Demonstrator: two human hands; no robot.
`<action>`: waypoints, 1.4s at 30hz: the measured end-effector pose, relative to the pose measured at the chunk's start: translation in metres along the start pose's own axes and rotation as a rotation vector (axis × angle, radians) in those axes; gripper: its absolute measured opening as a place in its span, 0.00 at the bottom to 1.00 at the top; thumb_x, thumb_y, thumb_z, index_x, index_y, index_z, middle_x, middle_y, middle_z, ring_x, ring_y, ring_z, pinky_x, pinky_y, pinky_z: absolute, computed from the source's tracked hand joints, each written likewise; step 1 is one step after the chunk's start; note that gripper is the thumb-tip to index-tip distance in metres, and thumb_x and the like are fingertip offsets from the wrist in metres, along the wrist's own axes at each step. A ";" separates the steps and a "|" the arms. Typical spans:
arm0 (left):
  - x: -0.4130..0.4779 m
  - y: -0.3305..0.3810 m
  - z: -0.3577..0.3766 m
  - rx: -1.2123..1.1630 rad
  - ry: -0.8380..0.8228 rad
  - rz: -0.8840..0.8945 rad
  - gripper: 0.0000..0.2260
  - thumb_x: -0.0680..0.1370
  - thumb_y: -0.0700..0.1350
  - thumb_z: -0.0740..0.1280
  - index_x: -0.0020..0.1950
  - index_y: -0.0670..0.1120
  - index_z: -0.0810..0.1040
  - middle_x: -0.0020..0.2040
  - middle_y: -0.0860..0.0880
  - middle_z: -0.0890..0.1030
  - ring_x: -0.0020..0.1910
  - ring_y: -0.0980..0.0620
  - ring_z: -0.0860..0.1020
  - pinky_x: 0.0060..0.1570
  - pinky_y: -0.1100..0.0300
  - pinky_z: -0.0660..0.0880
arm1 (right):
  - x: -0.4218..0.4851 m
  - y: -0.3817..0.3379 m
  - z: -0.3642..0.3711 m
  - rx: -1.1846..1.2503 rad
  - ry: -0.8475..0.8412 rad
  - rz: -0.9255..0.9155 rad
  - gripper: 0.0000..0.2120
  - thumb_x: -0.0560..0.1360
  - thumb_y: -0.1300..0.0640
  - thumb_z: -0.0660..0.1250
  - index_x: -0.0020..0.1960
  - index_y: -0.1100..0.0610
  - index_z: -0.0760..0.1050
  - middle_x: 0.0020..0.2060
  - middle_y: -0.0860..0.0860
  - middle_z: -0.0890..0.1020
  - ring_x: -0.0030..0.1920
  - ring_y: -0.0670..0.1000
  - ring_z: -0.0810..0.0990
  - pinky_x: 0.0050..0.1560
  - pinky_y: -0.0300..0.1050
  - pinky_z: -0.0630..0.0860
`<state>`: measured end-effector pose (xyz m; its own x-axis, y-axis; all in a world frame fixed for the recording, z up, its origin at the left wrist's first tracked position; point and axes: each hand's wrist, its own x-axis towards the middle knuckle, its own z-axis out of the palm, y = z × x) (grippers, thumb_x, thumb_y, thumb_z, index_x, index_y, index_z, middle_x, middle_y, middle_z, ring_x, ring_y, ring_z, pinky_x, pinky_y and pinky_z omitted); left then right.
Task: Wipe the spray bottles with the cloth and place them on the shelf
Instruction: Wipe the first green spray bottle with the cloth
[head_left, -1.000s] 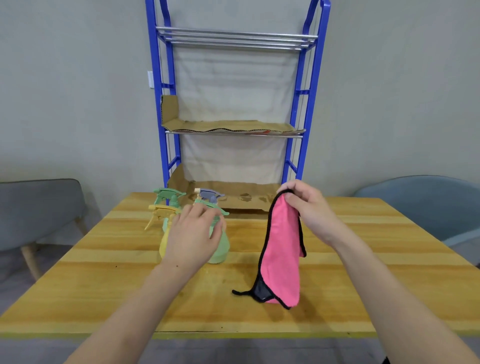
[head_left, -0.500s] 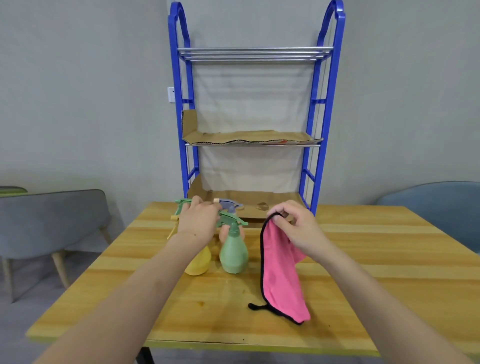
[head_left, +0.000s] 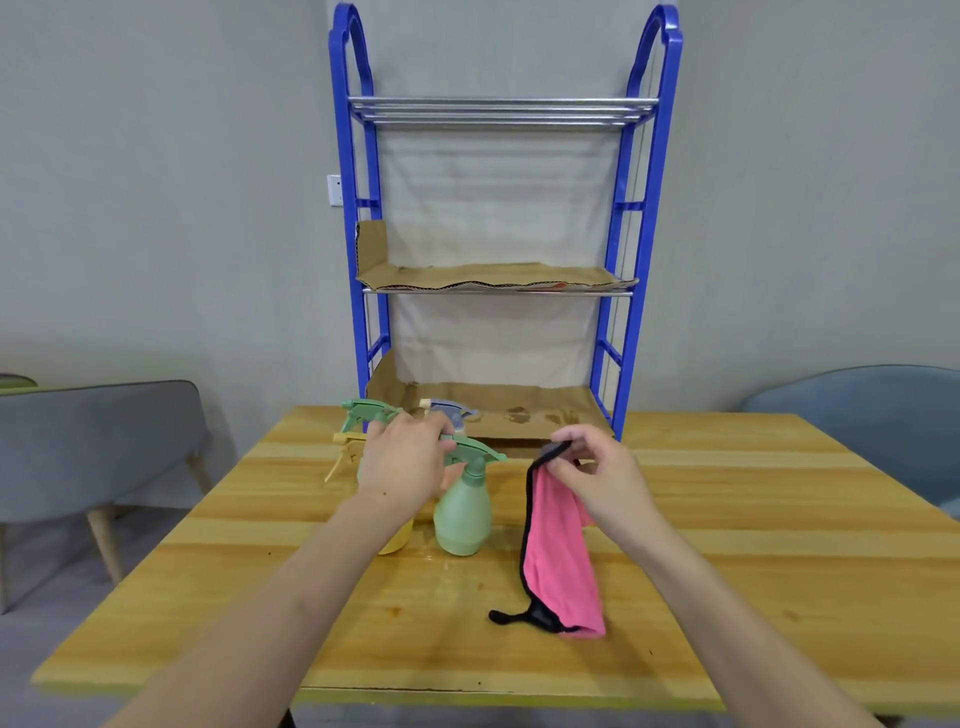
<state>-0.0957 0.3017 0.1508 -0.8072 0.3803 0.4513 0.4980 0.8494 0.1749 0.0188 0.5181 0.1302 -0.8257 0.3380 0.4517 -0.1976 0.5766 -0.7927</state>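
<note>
Several spray bottles stand together at the table's back left. The front green spray bottle (head_left: 462, 519) stands upright, and my left hand (head_left: 402, 462) is closed over the rear of its trigger head, thumb underneath. A yellow spray bottle (head_left: 396, 540) is mostly hidden behind that hand. Behind them show a second green trigger head (head_left: 366, 412) and a grey-purple one (head_left: 451, 409). My right hand (head_left: 597, 475) pinches the top edge of a pink cloth (head_left: 558, 564) with black trim. The cloth hangs down and its lower end rests on the table, right of the green bottle.
A blue shelf rack (head_left: 613, 312) stands at the wooden table's (head_left: 753, 545) far edge. Cardboard lines its lower and middle tiers; the top tier is bare metal bars. A grey chair (head_left: 98, 441) is at the left, a blue chair (head_left: 872, 421) at the right.
My left hand has gone from hovering over the bottles to closing on the green bottle's trigger head. My right hand has lowered slightly with the cloth. The view has pulled back and tilted up.
</note>
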 end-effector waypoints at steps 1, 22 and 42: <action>-0.004 0.005 -0.001 -0.012 0.009 0.001 0.10 0.82 0.54 0.65 0.61 0.54 0.77 0.49 0.53 0.81 0.58 0.49 0.77 0.57 0.52 0.64 | -0.001 0.001 0.000 0.022 0.002 0.004 0.11 0.76 0.62 0.74 0.53 0.48 0.81 0.46 0.44 0.85 0.50 0.41 0.81 0.49 0.36 0.75; -0.041 0.018 0.021 -0.434 0.069 -0.004 0.03 0.83 0.49 0.66 0.53 0.56 0.79 0.40 0.59 0.80 0.46 0.52 0.74 0.50 0.49 0.74 | -0.002 -0.004 -0.012 0.641 0.130 0.335 0.07 0.85 0.57 0.64 0.62 0.56 0.73 0.46 0.57 0.82 0.43 0.51 0.82 0.45 0.46 0.78; -0.053 0.013 0.020 -0.811 0.073 -0.133 0.03 0.80 0.45 0.73 0.51 0.53 0.85 0.45 0.58 0.86 0.48 0.60 0.82 0.52 0.56 0.79 | 0.007 -0.026 0.033 -0.042 -0.187 -0.241 0.07 0.77 0.60 0.75 0.53 0.53 0.89 0.45 0.46 0.85 0.48 0.45 0.82 0.50 0.40 0.78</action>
<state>-0.0524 0.3002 0.1115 -0.8671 0.2467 0.4327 0.4960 0.3473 0.7958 0.0004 0.4810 0.1405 -0.8414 0.0478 0.5383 -0.3804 0.6553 -0.6526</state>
